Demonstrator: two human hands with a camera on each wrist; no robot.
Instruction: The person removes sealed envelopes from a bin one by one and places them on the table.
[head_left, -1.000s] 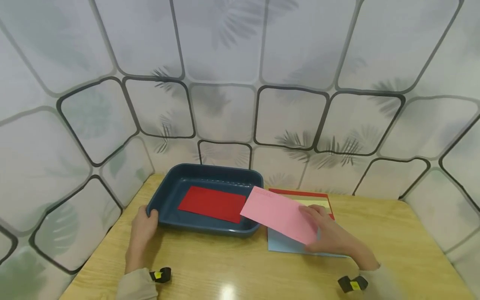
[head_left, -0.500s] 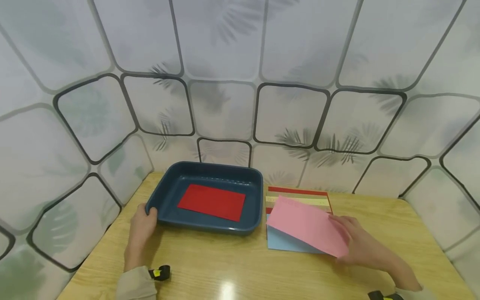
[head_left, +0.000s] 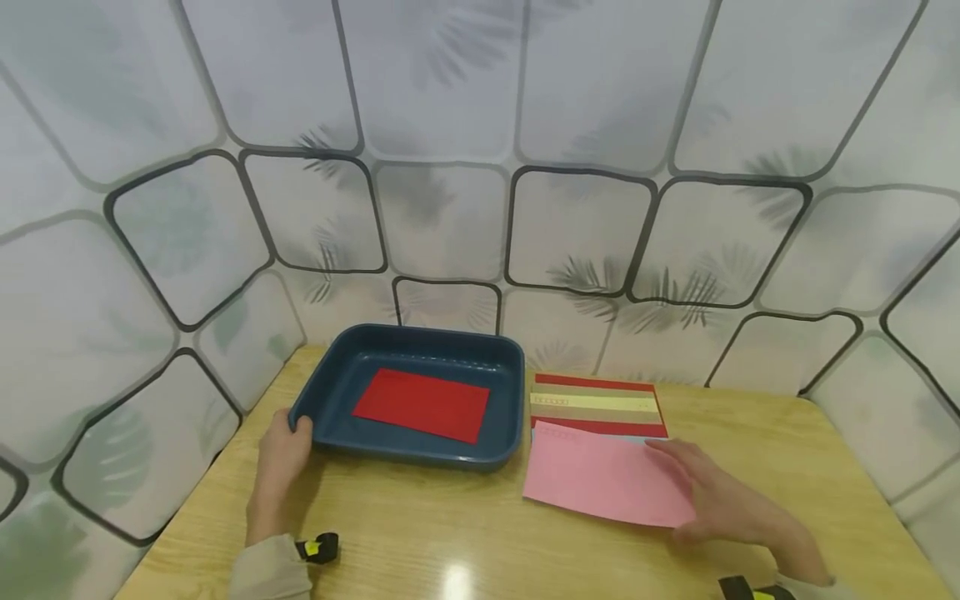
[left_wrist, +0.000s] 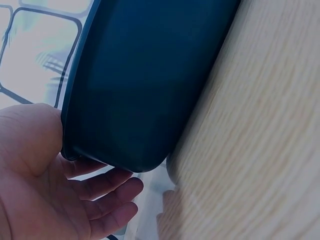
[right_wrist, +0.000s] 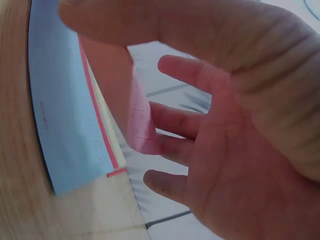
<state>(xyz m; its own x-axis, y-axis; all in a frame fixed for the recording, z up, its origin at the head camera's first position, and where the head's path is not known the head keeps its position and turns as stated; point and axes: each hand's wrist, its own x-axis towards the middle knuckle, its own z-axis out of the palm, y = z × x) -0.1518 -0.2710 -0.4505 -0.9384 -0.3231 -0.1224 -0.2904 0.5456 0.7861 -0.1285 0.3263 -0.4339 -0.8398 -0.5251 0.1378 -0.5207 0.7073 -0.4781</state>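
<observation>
My left hand (head_left: 281,467) grips the near left corner of a dark blue tray (head_left: 408,454), thumb at its rim; in the left wrist view the fingers (left_wrist: 107,187) lie outside the corner. A red envelope (head_left: 423,405) lies slantwise on the tray's floor. To the tray's right, my right hand (head_left: 723,500) holds a pink envelope (head_left: 603,479) by its right end between thumb and fingers. In the right wrist view the pink envelope (right_wrist: 142,122) is raised above a light blue envelope (right_wrist: 65,110) on the table. From the head view the pink one covers most of the blue.
Behind the pink envelope lie red, tan and pale yellow envelopes (head_left: 592,402), overlapping in layers. The wooden table (head_left: 420,533) meets a patterned cloth wall (head_left: 450,217) at the back and sides.
My right hand has drawn the pink envelope rightward, away from the tray, then lowered and levelled it over the blue envelope. The left hand stays on the tray.
</observation>
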